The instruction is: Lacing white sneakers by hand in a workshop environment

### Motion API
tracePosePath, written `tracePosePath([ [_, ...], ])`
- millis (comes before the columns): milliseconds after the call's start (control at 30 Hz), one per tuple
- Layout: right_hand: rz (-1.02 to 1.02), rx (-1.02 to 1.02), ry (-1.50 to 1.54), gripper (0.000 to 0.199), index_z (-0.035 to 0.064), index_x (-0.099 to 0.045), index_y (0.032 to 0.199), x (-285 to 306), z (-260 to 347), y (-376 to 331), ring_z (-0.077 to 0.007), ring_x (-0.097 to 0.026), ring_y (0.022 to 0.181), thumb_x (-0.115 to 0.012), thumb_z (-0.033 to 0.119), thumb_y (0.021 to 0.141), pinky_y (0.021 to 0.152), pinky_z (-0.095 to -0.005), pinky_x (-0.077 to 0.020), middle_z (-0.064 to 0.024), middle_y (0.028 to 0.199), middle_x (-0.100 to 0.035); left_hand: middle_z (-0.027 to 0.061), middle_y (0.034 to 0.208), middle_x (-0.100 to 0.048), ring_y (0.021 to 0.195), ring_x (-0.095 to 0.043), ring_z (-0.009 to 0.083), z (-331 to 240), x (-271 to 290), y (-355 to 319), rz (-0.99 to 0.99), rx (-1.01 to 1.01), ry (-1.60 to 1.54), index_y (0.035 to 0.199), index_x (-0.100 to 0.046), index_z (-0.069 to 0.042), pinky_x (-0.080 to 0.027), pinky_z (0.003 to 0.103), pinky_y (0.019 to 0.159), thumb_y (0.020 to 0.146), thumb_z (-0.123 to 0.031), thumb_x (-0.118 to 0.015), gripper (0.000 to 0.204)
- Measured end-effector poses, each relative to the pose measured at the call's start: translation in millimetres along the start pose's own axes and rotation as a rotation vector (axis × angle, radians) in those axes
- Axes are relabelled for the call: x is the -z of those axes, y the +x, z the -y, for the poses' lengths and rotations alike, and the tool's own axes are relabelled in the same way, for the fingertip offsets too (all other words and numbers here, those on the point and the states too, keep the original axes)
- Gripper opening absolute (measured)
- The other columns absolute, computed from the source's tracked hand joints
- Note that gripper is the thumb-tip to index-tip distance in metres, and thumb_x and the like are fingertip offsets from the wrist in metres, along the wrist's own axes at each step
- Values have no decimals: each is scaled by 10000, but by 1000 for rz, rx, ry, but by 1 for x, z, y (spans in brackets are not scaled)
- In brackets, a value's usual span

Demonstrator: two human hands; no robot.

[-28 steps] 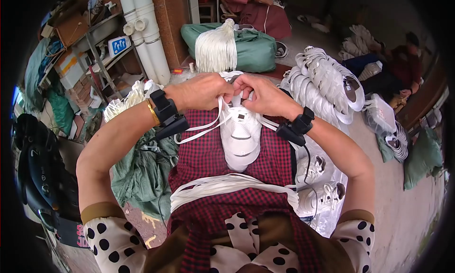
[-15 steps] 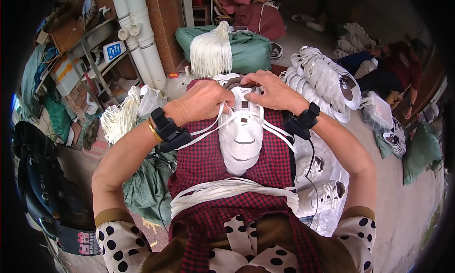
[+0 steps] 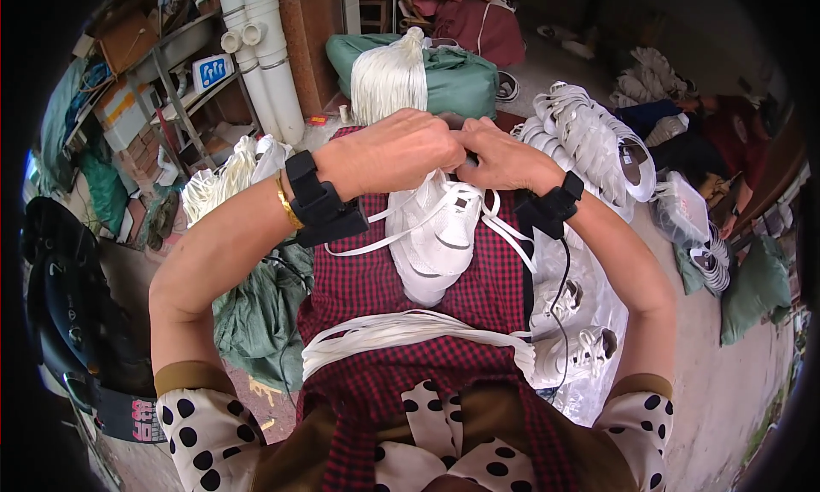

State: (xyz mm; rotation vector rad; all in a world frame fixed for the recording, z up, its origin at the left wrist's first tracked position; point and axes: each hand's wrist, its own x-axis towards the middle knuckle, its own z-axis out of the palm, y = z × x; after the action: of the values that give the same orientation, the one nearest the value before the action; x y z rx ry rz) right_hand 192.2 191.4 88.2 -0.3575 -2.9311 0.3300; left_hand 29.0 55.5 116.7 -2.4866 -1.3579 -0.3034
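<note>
A white sneaker (image 3: 431, 244) rests on my lap with its toe toward me, over a red-and-black checked apron (image 3: 350, 283). A white shoelace (image 3: 376, 246) runs through its upper eyelets, with loose ends hanging to both sides. My left hand (image 3: 406, 153) is closed above the tongue; what its fingers pinch is hidden beneath the knuckles. Touching it, my right hand (image 3: 506, 156) grips the sneaker at the ankle opening, thumb against the dark lining. Closer to my body, a bundle of white laces (image 3: 418, 336) lies across the apron.
White shoes (image 3: 589, 351) stand on clear plastic at my right. Stacked white shoe uppers (image 3: 581, 137) lie beyond them. Ahead, a lace bundle (image 3: 389, 78) hangs over a green sack (image 3: 465, 80). More laces (image 3: 218, 189) sit at left near a metal shelf (image 3: 184, 108). Other people work farther back.
Both hands have come together over the shoe's ankle opening, my left hand moving right and up. The shoe has tilted slightly, and its tongue top is now covered.
</note>
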Motion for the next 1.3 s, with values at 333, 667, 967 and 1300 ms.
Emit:
tracePosePath([
  [333, -61, 131, 102, 408, 18, -598, 1035, -8, -10, 6, -326, -573, 1108, -693, 331, 791, 908, -402, -474, -195, 1153, -624, 208, 788, -662, 778, -659, 403, -3, -7, -33, -8, 127, -80, 844, -655, 14, -507, 476, 707, 766, -2, -630, 84],
  [667, -135, -24, 389, 430, -1, -592, 1156, -23, 7, 22, -342, -654, 982, -663, 309, 867, 858, -431, -491, -221, 1072, -676, 174, 816, -672, 789, -657, 385, 2, -36, -55, -118, 251, -257, 881, -662, 8, -509, 457, 715, 813, -37, -654, 82],
  [967, 131, 72, 432, 647, 57, -509, 1370, -16, -13, 23, -177, -588, 1040, -671, 149, 751, 899, -322, -492, -92, 1213, -615, 199, 837, -685, 803, -669, 412, 8, -56, -51, -44, 298, -354, 941, -671, 13, -524, 465, 747, 808, -11, -645, 138],
  [1300, -35, -59, 445, 645, 22, -537, 1324, -23, -7, 15, -220, -610, 905, -712, 214, 734, 811, -319, -484, -141, 1065, -649, 238, 840, -646, 889, -649, 401, 6, -30, -40, 58, 51, 18, 951, -681, 5, -507, 479, 796, 775, 40, -565, 214],
])
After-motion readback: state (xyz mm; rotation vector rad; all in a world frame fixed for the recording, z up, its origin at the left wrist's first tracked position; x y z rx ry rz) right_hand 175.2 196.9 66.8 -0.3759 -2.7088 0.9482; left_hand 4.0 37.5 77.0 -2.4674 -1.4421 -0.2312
